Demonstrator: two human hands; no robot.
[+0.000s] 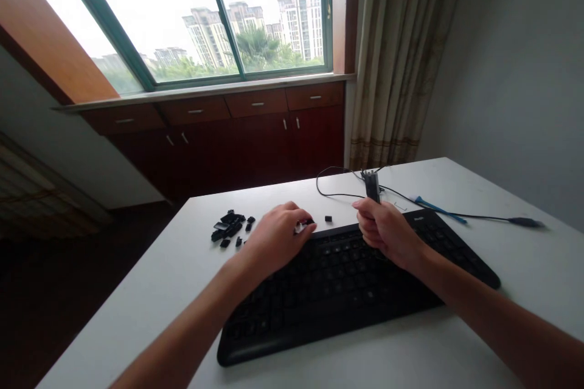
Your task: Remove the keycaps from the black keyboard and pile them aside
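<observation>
A black keyboard [337, 279] lies at an angle on the white table, and keys appear to be gone from its left part. My left hand [280, 231] is over its upper left edge, thumb and fingers closed on a small black keycap [309, 221]; something whitish shows between the fingers. Above the right half of the keyboard, my right hand [385, 228] is wrapped round an upright dark tool [372, 185] with a greyish, bristly-looking top; I cannot tell its exact kind. A pile of loose black keycaps [228, 225] sits left of my left hand. One more loose keycap [328, 219] lies behind the keyboard.
A thin black cable [337, 195] loops across the back of the white table [168, 292]. A blue strip-like tool [440, 209] and a dark cable end [524, 222] lie to the right. Beyond are wooden cabinets [255, 134], a window and a curtain [392, 61].
</observation>
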